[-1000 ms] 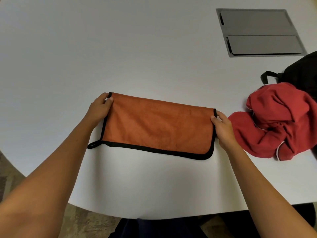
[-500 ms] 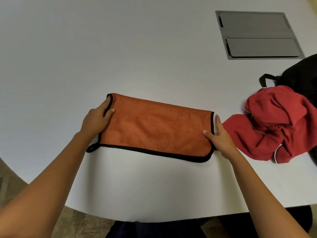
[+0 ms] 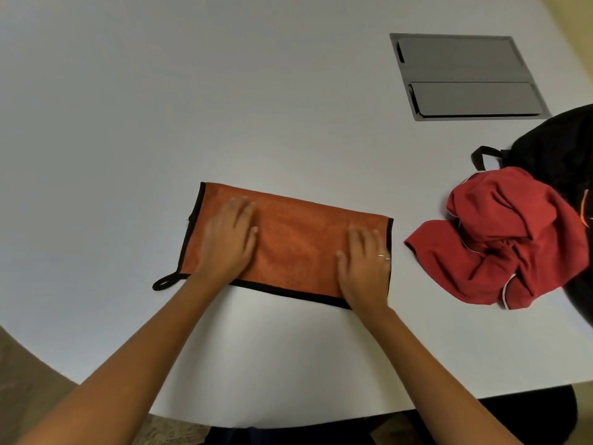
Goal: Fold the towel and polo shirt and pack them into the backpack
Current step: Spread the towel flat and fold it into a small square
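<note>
Orange towel point(image 3: 298, 242) with black edging, folded to a long strip, flat on white table point(image 3: 160, 107); left hand point(image 3: 229, 239) and right hand point(image 3: 364, 268) both flat on it, fingers straight, well apart. Crumpled red polo shirt point(image 3: 513, 239) right of towel, touching black backpack point(image 3: 558, 146)

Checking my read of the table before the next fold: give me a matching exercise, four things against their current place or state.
Things:
1. towel
2. polo shirt
3. backpack
4. left hand

States:
A. black, at the table's right edge
B. crumpled in a red heap
C. folded flat, orange with black trim
D. pressing flat on the cloth's left part

Pairs: 1-C, 2-B, 3-A, 4-D
</note>
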Motion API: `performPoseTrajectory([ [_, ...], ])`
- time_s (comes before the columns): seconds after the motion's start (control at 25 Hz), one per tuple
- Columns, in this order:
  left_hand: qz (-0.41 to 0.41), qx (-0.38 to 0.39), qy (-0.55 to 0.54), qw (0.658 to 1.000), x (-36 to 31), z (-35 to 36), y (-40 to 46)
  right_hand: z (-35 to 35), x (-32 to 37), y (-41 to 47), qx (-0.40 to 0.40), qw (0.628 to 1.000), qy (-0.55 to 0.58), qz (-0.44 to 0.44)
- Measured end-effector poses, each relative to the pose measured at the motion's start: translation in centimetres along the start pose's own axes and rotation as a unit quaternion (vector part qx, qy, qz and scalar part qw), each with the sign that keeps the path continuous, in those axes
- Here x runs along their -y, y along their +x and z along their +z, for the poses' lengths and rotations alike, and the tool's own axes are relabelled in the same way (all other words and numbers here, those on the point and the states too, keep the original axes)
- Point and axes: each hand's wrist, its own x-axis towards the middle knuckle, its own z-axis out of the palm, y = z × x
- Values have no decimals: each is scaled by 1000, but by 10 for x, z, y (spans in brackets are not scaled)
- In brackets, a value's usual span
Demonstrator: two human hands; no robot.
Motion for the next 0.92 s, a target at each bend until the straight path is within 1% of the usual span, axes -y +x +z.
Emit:
performPoseTrajectory([
  [0.04,22,45,13,999,-8,11,-1,10,13,-2,22,999,5,-29],
  [0.12,27,118,51,991,-19,30,-6,30,37,-4,83,995,14,-52],
  [0.2,20,140,74,987,-22,42,-12,45,49,-6,123,991,0,-54],
  [0.32,14,135,81,987,-15,42,-16,54,46,-10,134,989,-34,-48],
  [0.36,0,127,84,988,-8,39,-17,54,41,-11,131,990,-41,-36],
  [0.52,-90,96,84,988,31,22,-31,43,11,-15,94,991,-69,62],
  [0.68,-105,92,81,987,47,11,-45,30,-23,-22,98,985,-80,119],
  [0.8,-116,99,72,986,40,11,-55,23,-43,-26,117,982,-68,135],
  [0.92,-147,103,69,981,24,13,-70,17,-59,-25,130,983,-69,108],
])
